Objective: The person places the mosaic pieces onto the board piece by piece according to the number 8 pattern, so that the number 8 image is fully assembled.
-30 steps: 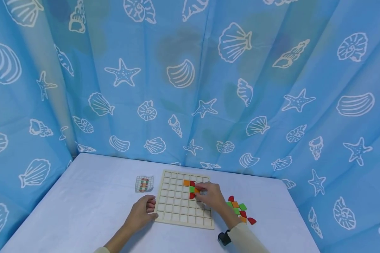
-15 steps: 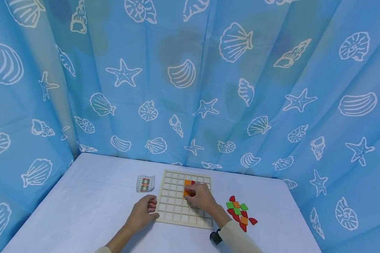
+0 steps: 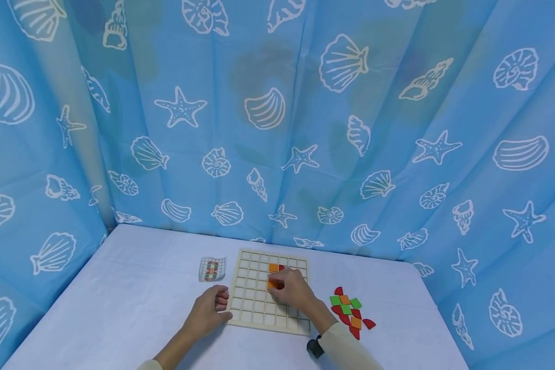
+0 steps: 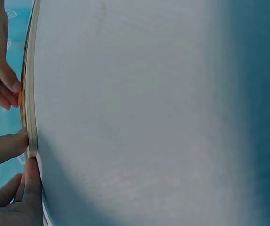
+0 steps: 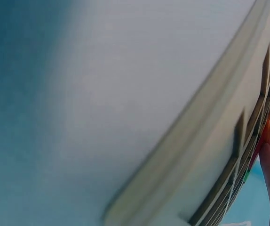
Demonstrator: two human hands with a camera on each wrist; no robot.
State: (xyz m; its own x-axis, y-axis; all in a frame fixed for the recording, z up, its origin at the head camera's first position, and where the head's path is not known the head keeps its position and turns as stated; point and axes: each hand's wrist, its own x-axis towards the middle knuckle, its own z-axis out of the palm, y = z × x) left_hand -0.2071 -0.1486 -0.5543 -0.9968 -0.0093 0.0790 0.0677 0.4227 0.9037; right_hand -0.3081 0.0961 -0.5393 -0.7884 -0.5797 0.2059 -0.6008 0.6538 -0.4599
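Note:
A pale wooden grid board (image 3: pixel 254 304) lies on the table. On it, an orange square tile (image 3: pixel 273 267) and part of a red tile (image 3: pixel 282 267) show beyond my right hand (image 3: pixel 292 289). This hand pinches another orange square tile (image 3: pixel 271 284) down at the grid, one row nearer; the right wrist view shows the orange tile (image 5: pixel 268 127) at its fingertips, with red and green edges beside it. Other placed tiles are hidden under the hand. My left hand (image 3: pixel 206 312) holds the board's left edge near the front corner, thumb and finger (image 4: pixel 31 179) at the rim.
Right of the board lies a loose cluster of red, green and orange tiles (image 3: pixel 346 309). A small patterned grid card (image 3: pixel 211 269) lies left of the board. A blue curtain (image 3: pixel 268 154) with white shells stands behind the white tabletop (image 3: pixel 120 288).
My right hand has carried the orange tile leftward over the board to the cell nearer me than the first orange tile. The left hand stays at the board's edge.

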